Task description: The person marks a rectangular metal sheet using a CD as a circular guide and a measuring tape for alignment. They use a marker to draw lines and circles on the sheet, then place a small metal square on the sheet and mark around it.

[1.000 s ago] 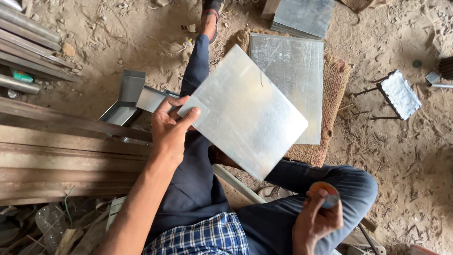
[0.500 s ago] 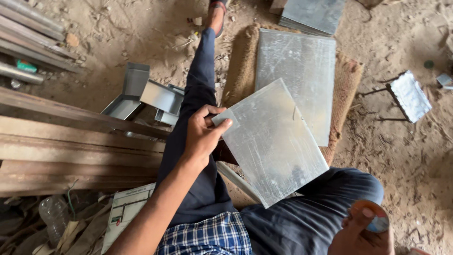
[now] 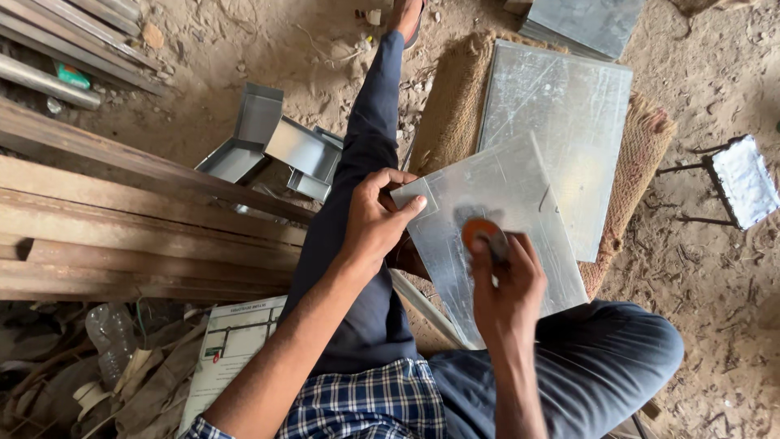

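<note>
My left hand point(image 3: 375, 221) grips the upper left corner of a shiny galvanised metal sheet point(image 3: 520, 183) that rests tilted across my lap, thumb on top of the corner. My right hand point(image 3: 508, 286) is over the middle of that sheet and holds a small round orange and grey object point(image 3: 481, 232) against its surface. I sit on the sandy ground in dark trousers, left leg point(image 3: 370, 122) stretched out, right knee point(image 3: 626, 358) bent.
A larger metal sheet point(image 3: 569, 89) lies on a woven jute mat point(image 3: 455, 97) ahead, with more sheets point(image 3: 585, 20) beyond. Folded metal channels point(image 3: 268, 142) lie left of my leg. Rusty steel bars point(image 3: 122, 219) run along the left. A small wire stand point(image 3: 735, 183) is at right.
My right hand came up from my knee onto the sheet with the orange object. The left hand has brought the sheet lower and closer over my lap.
</note>
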